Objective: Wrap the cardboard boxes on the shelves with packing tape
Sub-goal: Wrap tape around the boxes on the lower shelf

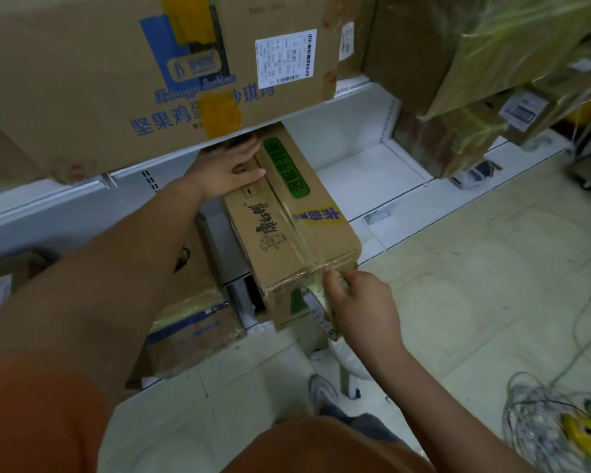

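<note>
A long brown cardboard box point(273, 220) with green and blue print sticks out from the lower shelf, its near end past the shelf edge. A strip of clear tape runs along its top to the near corner. My left hand point(231, 167) rests flat on the box's far end, fingers straight, under the shelf above. My right hand point(359, 302) holds a roll of clear packing tape point(321, 310) against the box's near end face, thumb pressing the tape at the top edge.
A large box point(116, 73) with blue print and yellow tape sits on the upper shelf. Taped boxes point(458, 107) stand to the right. A plastic-wrapped box point(191, 329) lies lower left. A white shelf board point(365, 172) is beside the box. Cables point(553, 414) lie on the tiled floor.
</note>
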{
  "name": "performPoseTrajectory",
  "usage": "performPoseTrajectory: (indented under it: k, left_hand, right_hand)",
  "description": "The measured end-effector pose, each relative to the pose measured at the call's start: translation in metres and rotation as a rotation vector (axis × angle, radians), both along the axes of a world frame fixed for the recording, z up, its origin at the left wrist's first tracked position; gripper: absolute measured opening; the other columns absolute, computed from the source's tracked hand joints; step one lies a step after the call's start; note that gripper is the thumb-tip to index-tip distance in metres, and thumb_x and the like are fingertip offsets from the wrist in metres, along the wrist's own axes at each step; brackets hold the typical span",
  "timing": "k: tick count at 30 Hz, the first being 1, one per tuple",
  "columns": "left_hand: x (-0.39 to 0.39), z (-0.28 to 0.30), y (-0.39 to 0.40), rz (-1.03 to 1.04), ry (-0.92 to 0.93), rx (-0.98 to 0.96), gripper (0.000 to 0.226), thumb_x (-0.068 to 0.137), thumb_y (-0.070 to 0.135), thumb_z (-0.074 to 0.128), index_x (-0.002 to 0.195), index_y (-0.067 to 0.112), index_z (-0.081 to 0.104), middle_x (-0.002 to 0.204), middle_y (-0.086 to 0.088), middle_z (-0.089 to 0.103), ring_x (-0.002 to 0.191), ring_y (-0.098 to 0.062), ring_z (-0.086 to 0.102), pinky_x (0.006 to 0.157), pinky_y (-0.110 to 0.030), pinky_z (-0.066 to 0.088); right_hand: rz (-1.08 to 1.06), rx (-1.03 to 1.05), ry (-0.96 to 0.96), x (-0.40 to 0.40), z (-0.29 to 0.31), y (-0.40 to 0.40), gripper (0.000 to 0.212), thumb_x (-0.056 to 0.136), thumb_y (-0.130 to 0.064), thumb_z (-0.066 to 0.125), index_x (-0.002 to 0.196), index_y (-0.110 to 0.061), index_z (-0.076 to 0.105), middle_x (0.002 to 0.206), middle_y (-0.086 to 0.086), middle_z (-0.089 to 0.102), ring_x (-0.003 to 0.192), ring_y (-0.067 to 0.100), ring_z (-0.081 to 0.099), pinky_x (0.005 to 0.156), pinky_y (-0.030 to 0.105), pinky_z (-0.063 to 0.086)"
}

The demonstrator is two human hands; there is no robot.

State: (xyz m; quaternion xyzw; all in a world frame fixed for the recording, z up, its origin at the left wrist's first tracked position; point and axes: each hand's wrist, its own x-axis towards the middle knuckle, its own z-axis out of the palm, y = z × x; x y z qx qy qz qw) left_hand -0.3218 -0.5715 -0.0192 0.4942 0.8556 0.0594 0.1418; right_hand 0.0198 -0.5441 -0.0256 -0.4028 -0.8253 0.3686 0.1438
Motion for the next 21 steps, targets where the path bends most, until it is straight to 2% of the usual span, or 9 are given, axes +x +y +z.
performPoseTrajectory:
  k: [4, 9, 11, 14, 16, 18, 21]
  left_hand:
    - [0.009, 0.0, -0.002, -0.006, 0.03, -0.025, 0.075, 0.09, 0.076, 0.027, 0.155, 0.047, 0.003, 0.162, 0.025, -0.004, 0.153, -0.022, 0.001, 0.122, -0.054, 0.006]
    - [0.012, -0.004, -0.003, -0.032, 0.074, -0.028, 0.076, 0.092, 0.074, 0.025, 0.156, 0.043, 0.003, 0.163, 0.021, -0.005, 0.153, -0.018, -0.003, 0.121, -0.047, 0.002]
    - [0.011, -0.003, -0.003, -0.034, 0.086, -0.038, 0.075, 0.092, 0.073, 0.025, 0.157, 0.042, 0.002, 0.164, 0.02, -0.006, 0.153, -0.017, -0.005, 0.121, -0.046, 0.002]
    - [0.011, -0.002, 0.0, -0.016, 0.075, -0.068, 0.072, 0.096, 0.069, 0.027, 0.157, 0.041, 0.0, 0.163, 0.02, -0.008, 0.153, -0.018, -0.005, 0.12, -0.051, 0.002]
    - [0.011, -0.003, 0.003, 0.004, 0.078, -0.077, 0.068, 0.1, 0.062, 0.026, 0.158, 0.038, 0.0, 0.165, 0.016, -0.006, 0.153, -0.02, -0.004, 0.12, -0.053, 0.003]
    - [0.014, 0.0, 0.011, 0.033, 0.145, -0.098, 0.062, 0.105, 0.05, 0.027, 0.159, 0.031, 0.003, 0.167, 0.007, 0.001, 0.153, -0.024, 0.003, 0.119, -0.053, 0.009]
    - [0.044, 0.008, 0.027, 0.138, 0.327, -0.079, 0.056, 0.107, 0.031, 0.031, 0.157, 0.01, 0.018, 0.162, -0.01, 0.025, 0.146, -0.029, 0.027, 0.116, -0.047, 0.024]
  right_hand:
    - [-0.058, 0.096, -0.171, 0.006, -0.017, -0.005, 0.053, 0.099, -0.052, 0.041, 0.06, -0.016, 0.049, 0.056, 0.001, 0.05, 0.056, 0.023, 0.053, 0.048, 0.03, 0.032]
    - [0.026, 0.112, -0.259, 0.006, -0.033, -0.008, 0.05, 0.101, -0.049, 0.038, 0.069, -0.014, 0.054, 0.065, 0.006, 0.059, 0.06, 0.024, 0.057, 0.055, 0.033, 0.046]
    - [0.105, -0.019, -0.21, 0.007, -0.04, -0.003, 0.05, 0.101, -0.051, 0.039, 0.077, -0.013, 0.06, 0.071, 0.008, 0.064, 0.065, 0.022, 0.061, 0.064, 0.037, 0.053]
    - [0.016, -0.514, -0.056, 0.006, -0.036, 0.017, 0.062, 0.093, -0.068, 0.041, 0.094, -0.013, 0.069, 0.087, 0.007, 0.071, 0.078, 0.018, 0.067, 0.074, 0.035, 0.057]
    - [-0.108, -0.732, 0.03, 0.0, -0.027, 0.037, 0.068, 0.09, -0.073, 0.04, 0.089, -0.011, 0.071, 0.082, 0.006, 0.072, 0.071, 0.018, 0.067, 0.066, 0.031, 0.057]
    - [-0.14, -0.795, 0.078, -0.011, -0.017, 0.056, 0.072, 0.091, -0.07, 0.044, 0.081, -0.005, 0.074, 0.072, 0.009, 0.073, 0.06, 0.019, 0.069, 0.055, 0.026, 0.055]
    - [-0.097, -0.744, 0.075, -0.036, -0.01, 0.071, 0.07, 0.093, -0.065, 0.048, 0.074, -0.002, 0.071, 0.061, 0.007, 0.07, 0.051, 0.015, 0.067, 0.049, 0.023, 0.051]
